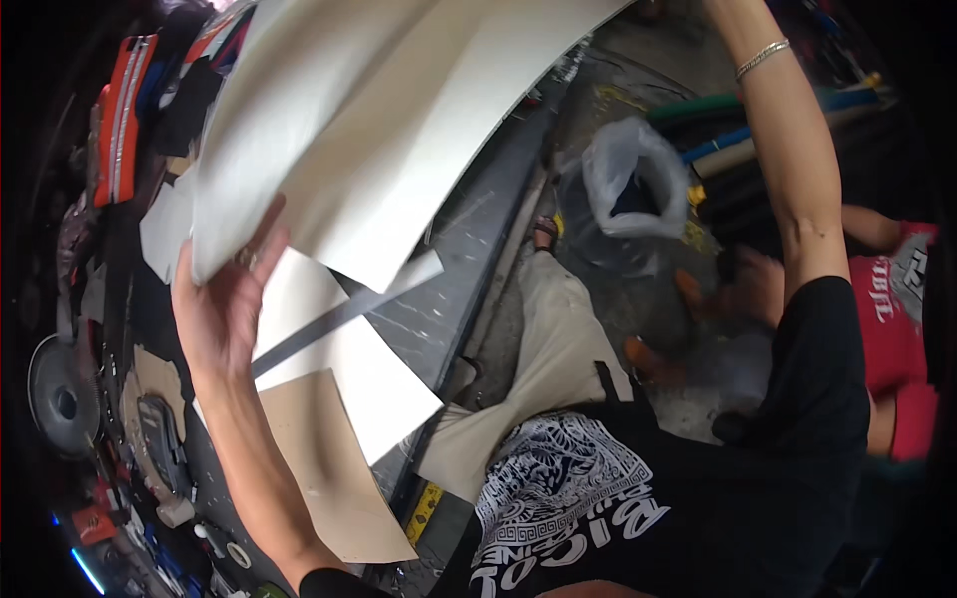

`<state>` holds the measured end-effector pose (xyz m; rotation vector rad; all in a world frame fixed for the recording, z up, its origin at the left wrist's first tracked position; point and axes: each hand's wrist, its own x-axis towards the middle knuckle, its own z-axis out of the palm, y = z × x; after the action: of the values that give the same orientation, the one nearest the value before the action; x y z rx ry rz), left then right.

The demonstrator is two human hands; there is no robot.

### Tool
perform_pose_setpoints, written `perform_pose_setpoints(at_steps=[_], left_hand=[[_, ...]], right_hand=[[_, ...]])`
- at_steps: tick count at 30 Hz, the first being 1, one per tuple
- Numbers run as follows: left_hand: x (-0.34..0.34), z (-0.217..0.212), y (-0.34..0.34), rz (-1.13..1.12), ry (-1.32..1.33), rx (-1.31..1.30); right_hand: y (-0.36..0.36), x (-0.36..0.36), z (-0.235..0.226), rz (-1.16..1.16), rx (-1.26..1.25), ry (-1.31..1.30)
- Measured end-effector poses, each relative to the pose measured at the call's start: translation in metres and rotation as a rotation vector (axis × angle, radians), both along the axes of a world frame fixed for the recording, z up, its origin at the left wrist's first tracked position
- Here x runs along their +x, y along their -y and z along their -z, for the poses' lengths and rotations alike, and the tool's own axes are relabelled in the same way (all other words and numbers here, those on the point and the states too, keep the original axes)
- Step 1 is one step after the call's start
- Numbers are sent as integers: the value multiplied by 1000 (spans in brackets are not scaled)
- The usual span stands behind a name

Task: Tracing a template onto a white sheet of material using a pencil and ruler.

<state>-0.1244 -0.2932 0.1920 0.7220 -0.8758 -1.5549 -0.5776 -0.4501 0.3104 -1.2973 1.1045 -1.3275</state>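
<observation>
A large, curved off-white sheet (399, 130) is lifted over the table and bends down toward me. My left hand (227, 299) grips its lower left corner, which sits between the thumb and the fingers. My right arm reaches up past the top edge, so the right hand is out of view. Below the raised sheet, a metal ruler (349, 314) lies across a white sheet (384, 399) on the dark tabletop (478, 229). A tan board piece (334, 478) lies nearer to me, partly over that white sheet.
A clear plastic bag (638, 189) lines a bin on the floor to the right. Another person in red (892, 309) is at the right. Along the left lie an orange item with grey stripes (120, 120), a round metal part (62, 394) and assorted clutter.
</observation>
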Motion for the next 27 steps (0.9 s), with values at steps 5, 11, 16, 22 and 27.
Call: perform_pose_setpoints(at_steps=[5, 11, 16, 22, 27], left_hand=[[26, -11, 148, -76, 129, -5], [83, -56, 304, -259, 217, -312], [171, -10, 360, -491, 321, -168], [109, 161, 356, -483, 454, 285], [98, 185, 379, -549, 969, 348]], right_hand=[[141, -40, 49, -305, 167, 377], [133, 8, 34, -15, -425, 206], [188, 50, 108, -414, 239, 330], [173, 163, 244, -225, 223, -361], [150, 140, 266, -234, 256, -579]])
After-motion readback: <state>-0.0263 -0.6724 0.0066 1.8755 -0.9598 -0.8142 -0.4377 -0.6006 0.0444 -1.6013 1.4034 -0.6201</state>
